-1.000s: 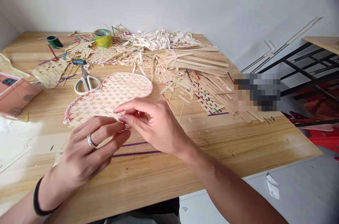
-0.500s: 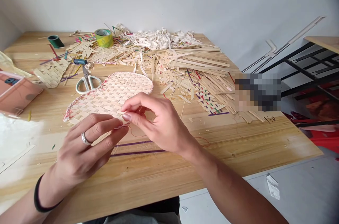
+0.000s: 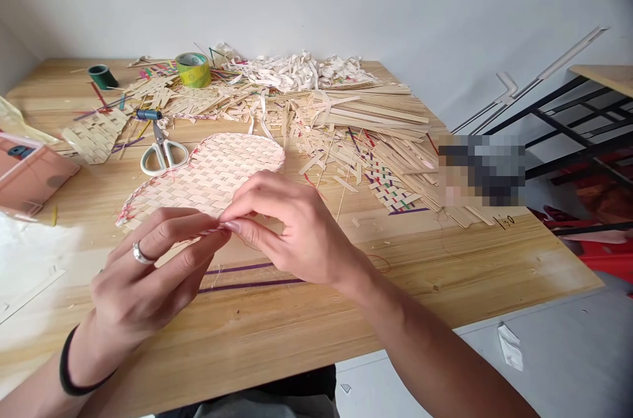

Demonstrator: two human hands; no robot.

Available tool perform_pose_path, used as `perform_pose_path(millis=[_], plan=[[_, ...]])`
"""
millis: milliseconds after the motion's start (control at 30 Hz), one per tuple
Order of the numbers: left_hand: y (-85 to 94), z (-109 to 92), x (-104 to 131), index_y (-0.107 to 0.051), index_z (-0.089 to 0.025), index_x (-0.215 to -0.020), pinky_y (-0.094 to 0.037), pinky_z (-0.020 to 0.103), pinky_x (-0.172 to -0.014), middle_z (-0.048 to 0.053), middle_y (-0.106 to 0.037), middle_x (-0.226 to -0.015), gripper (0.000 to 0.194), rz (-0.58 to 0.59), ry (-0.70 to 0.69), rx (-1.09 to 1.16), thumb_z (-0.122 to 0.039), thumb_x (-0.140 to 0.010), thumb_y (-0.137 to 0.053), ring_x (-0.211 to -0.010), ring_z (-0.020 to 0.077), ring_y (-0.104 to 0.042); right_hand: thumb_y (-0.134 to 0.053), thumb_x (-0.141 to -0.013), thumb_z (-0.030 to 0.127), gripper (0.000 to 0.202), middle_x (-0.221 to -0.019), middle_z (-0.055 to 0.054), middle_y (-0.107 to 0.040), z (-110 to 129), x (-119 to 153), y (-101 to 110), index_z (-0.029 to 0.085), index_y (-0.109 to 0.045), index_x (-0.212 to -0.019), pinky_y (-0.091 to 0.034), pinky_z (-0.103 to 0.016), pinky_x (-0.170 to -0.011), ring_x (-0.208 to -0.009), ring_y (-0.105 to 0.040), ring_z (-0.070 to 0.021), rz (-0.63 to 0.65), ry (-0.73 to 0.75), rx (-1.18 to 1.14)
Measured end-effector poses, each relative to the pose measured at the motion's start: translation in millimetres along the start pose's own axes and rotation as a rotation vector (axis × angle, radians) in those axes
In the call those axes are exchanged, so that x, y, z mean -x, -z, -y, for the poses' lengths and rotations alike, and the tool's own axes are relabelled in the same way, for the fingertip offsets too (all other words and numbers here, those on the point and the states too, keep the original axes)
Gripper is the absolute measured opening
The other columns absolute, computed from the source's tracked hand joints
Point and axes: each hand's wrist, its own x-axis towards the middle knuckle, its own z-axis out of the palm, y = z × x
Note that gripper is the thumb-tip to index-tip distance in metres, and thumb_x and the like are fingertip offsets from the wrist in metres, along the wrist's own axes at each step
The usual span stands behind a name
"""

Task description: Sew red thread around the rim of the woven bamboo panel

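A woven bamboo-strip piece with a rounded, wavy outline lies before me; red thread and pale trim run along its edge. My left hand, with a ring and a black wristband, is closed at its near edge, pinching a red-and-white cord-like trim. Against those fingertips, my right hand pinches the same trim between thumb and forefinger. The fingers hide the exact pinch point, and I cannot tell whether a needle is there. Scissors with white handles lie beyond the piece, next to a blue thread spool.
Bamboo strips and white fabric ribbon are heaped at the back. A tape roll and green spool stand there too. A pink box is at left. Purple strips lie near my hands. A black metal rack stands right.
My left hand has shifted slightly left, and more red-and-white trim shows between its fingers. My right fingertips have moved a little left and closed together at the trim.
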Motion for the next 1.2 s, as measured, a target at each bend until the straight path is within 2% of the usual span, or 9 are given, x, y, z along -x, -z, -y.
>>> perform_pose_path(millis=[133,233,333,500,633,767,900,1000,1200], plan=[[3.1,2.1,-2.6,-0.074,-0.01,-0.113,-0.058,0.036,-0.081,0.01,-0.072,-0.109,0.038,0.002,-0.015,-0.033,0.012,-0.082,-0.074,-0.098,0.0181,-0.069,-0.061,-0.103,0.013,0.014,-0.108,-0.009,-0.067,1.5,-0.9,6.7,0.015,-0.073,-0.109,-0.055,-0.032,-0.09,-0.103,-0.065,-0.0166,-0.098,0.024,0.084],[4.8,2.6,-3.9,-0.074,-0.01,-0.111,-0.057,0.035,-0.08,0.009,-0.072,-0.107,0.036,-0.023,-0.002,-0.071,0.011,-0.082,-0.074,-0.096,0.017,-0.069,-0.064,-0.1,0.014,0.008,-0.094,-0.005,-0.066,5.9,-0.8,9.9,0.014,-0.072,-0.099,-0.053,-0.028,-0.077,-0.086,-0.062,-0.0139,-0.154,0.006,0.09],[5.2,2.1,-3.4,-0.074,-0.011,-0.109,-0.056,0.034,-0.079,0.008,-0.072,-0.105,0.034,-0.034,0.0,-0.102,0.011,-0.083,-0.073,-0.093,0.0163,-0.069,-0.064,-0.1,0.017,0.014,-0.084,-0.003,-0.063,7.6,1.0,6.8,0.014,-0.071,-0.089,-0.048,-0.025,-0.067,-0.073,-0.057,-0.0112,-0.096,-0.027,0.115],[4.3,2.2,-2.7,-0.073,-0.012,-0.109,-0.056,0.034,-0.078,0.008,-0.073,-0.104,0.034,-0.044,-0.005,-0.12,0.011,-0.083,-0.073,-0.093,0.0169,-0.069,-0.062,-0.1,0.015,0.015,-0.086,-0.004,-0.065,5.2,2.0,1.7,0.012,-0.071,-0.089,-0.045,-0.025,-0.069,-0.074,-0.057,-0.011,-0.058,-0.106,0.124],[4.6,2.1,-3.9,-0.073,-0.013,-0.11,-0.057,0.035,-0.079,0.008,-0.072,-0.103,0.035,-0.04,-0.008,-0.126,0.01,-0.084,-0.072,-0.092,0.0171,-0.069,-0.058,-0.101,0.013,0.017,-0.082,-0.001,-0.067,7.2,-1.3,7.7,0.013,-0.07,-0.089,-0.044,-0.024,-0.069,-0.074,-0.058,-0.0103,0.05,-0.237,0.02],[5.2,1.1,-4.1,-0.073,-0.014,-0.11,-0.057,0.036,-0.078,0.008,-0.072,-0.103,0.036,-0.046,0.005,-0.127,0.011,-0.083,-0.072,-0.091,0.0179,-0.069,-0.062,-0.1,0.018,0.016,-0.077,0.0,-0.061,12.5,-3.1,13.3,0.013,-0.068,-0.086,-0.041,-0.023,-0.065,-0.069,-0.052,-0.0095,0.006,-0.248,-0.001],[4.9,1.0,-2.8,-0.073,-0.016,-0.111,-0.058,0.036,-0.078,0.008,-0.072,-0.104,0.036,-0.041,0.008,-0.112,0.009,-0.084,-0.071,-0.092,0.0182,-0.07,-0.062,-0.1,0.017,0.018,-0.074,0.002,-0.059,13.2,-1.9,13.9,0.013,-0.068,-0.084,-0.038,-0.023,-0.061,-0.065,-0.049,-0.0083,0.058,-0.282,-0.001],[4.2,1.0,-2.7,-0.072,-0.018,-0.112,-0.058,0.036,-0.077,0.007,-0.072,-0.104,0.037,-0.043,0.014,-0.114,0.008,-0.086,-0.069,-0.091,0.0181,-0.07,-0.058,-0.103,0.02,0.025,-0.073,0.001,-0.06,9.2,-1.2,14.6,0.013,-0.067,-0.081,-0.037,-0.025,-0.063,-0.065,-0.048,-0.0091,0.115,-0.386,0.048],[4.6,2.2,-4.1,-0.073,-0.02,-0.114,-0.06,0.035,-0.073,0.007,-0.073,-0.104,0.04,-0.039,-0.01,-0.099,0.007,-0.085,-0.07,-0.088,0.0188,-0.071,-0.057,-0.108,0.032,0.026,-0.087,-0.004,-0.07,0.5,-1.4,18.6,0.014,-0.071,-0.096,-0.048,-0.025,-0.072,-0.08,-0.061,-0.0136,0.346,-0.605,-0.328]])
